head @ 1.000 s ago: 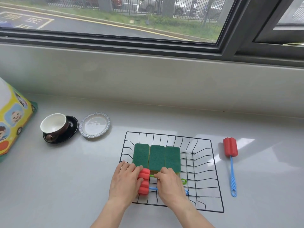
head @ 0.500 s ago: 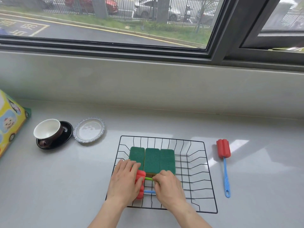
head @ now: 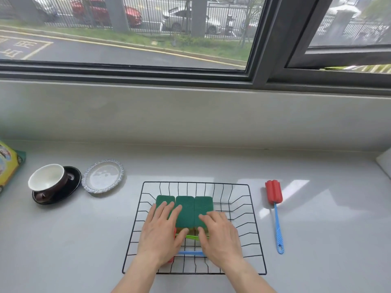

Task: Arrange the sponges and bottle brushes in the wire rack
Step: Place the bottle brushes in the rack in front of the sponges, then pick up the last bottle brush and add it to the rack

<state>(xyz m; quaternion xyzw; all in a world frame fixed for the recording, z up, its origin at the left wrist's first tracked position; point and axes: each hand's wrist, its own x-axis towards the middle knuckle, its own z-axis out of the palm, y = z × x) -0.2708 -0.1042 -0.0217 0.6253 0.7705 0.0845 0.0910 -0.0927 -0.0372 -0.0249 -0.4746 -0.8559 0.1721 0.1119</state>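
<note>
**Three sponges, flat hands**

Three green, rough-topped sponges (head: 184, 210) lie side by side in the black wire rack (head: 251, 225). Both hands have slid forward: left hand (head: 161, 233) and right hand (head: 220, 235) rest flat, fingers spread, on them. A red-headed bottle brush (head: 274, 205) lies at three o'clock, outside.

I look down at a pale grey counter (head: 317, 261) catching patches of daylight on its right. Beyond it rises a plain wall (head: 190, 115), topped by a dark-framed window (head: 268, 39) showing road, fence and parked cars.
</note>
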